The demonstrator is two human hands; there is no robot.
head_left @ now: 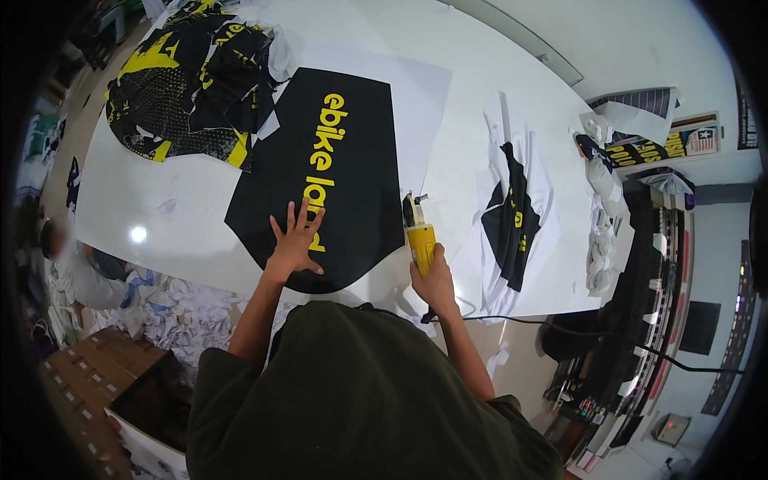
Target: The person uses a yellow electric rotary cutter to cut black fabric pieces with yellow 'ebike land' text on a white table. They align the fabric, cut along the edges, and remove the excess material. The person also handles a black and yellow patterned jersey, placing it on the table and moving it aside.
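A black fabric panel (364, 160) with yellow lettering lies flat on the white table (152, 240) in front of me. My left hand (296, 250) presses on its lower part, fingers spread over the lettering. In my right hand (435, 286) is a yellow handheld electric fabric cutter (421, 246), its metal head at the panel's right edge. I cannot tell whether the blade touches the cloth. White material (422, 100) shows beyond the panel's upper right side. A black cable (512, 319) trails off to the right from near the cutter's lower end.
Black-and-yellow printed fabric pieces (192, 88) are heaped at the far left. To the right lies a folded black piece (516, 216) on white cloth. White rolled bundles (602, 224) line the right table edge. White scraps (192, 320) and a cardboard box (96, 376) are lower left.
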